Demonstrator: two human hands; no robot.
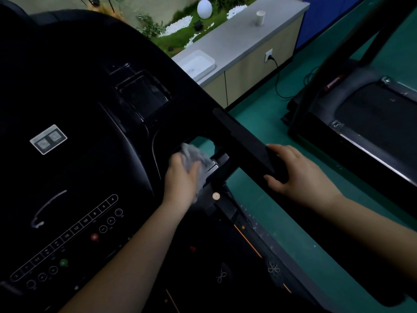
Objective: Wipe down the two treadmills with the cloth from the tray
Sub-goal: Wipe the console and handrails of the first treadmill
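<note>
One tray [198,64] on counter [243,41], holds no cloth [194,154].

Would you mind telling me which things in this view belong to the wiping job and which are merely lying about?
Job: cloth in the left hand; near treadmill, its handrail held by the right hand; second treadmill; white tray.

Lying about: paper cup; white globe lamp; wall plug.
</note>
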